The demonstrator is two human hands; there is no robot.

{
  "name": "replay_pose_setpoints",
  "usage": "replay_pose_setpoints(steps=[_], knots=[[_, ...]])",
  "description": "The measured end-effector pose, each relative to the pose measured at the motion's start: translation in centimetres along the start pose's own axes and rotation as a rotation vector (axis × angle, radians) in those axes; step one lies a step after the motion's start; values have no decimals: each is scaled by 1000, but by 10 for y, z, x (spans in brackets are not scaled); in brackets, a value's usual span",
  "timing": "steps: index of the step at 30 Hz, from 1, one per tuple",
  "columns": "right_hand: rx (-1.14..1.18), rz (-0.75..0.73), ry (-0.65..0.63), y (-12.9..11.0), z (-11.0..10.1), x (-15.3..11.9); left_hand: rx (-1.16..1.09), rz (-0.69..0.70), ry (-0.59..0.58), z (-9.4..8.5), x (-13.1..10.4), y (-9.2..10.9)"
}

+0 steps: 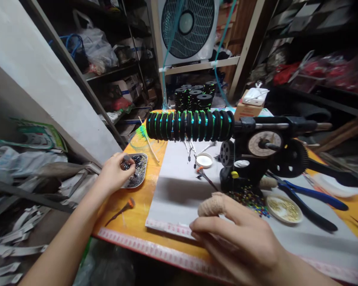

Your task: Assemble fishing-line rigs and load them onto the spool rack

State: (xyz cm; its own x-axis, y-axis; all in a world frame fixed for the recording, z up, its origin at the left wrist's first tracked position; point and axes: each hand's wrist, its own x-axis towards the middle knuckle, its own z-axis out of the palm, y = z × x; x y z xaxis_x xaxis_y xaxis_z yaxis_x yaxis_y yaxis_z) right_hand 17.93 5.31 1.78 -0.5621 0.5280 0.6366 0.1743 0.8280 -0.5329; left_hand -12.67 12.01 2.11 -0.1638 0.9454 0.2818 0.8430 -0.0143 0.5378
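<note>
At the tray (141, 180) of small dark pieces, my left hand (116, 172) has its fingers closed round a small dark cylindrical object (127, 159). My right hand (238, 234) hangs over the front of the white board (173, 198), fingers bent and bunched, with a tan wrap on one finger; whatever lies between its fingertips is too small to make out. Beyond the hands, a black ribbed roll (189, 125) with green and blue threads is mounted on a black geared device (264, 147).
Pliers (307, 206) and a dish of gold bits (285, 209) lie at the right, beside loose coloured beads (253, 200). An orange-tipped brush (122, 210) rests near the front left edge. A box fan (186, 28) stands behind.
</note>
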Motion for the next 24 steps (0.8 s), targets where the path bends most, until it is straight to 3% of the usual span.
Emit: replay_pose_setpoints(steps=[3,6,11,13,17,24], knots=[[46,43,12,-3,-1,0,-62,-24,107,-5,-18,14],[59,61,57,-8,-2,0,-204,-54,145,-2,-54,39],[57,51,150,-12,-3,-1,-904,-293,-1,33,-126,90],[58,42,166,-11,-2,-2,-1224,-435,21,48,-144,105],[61,22,125,-7,1,-8,-1566,-638,43,62,-158,119],[63,22,106,-10,2,-12,-1640,-690,11,63,-163,117]])
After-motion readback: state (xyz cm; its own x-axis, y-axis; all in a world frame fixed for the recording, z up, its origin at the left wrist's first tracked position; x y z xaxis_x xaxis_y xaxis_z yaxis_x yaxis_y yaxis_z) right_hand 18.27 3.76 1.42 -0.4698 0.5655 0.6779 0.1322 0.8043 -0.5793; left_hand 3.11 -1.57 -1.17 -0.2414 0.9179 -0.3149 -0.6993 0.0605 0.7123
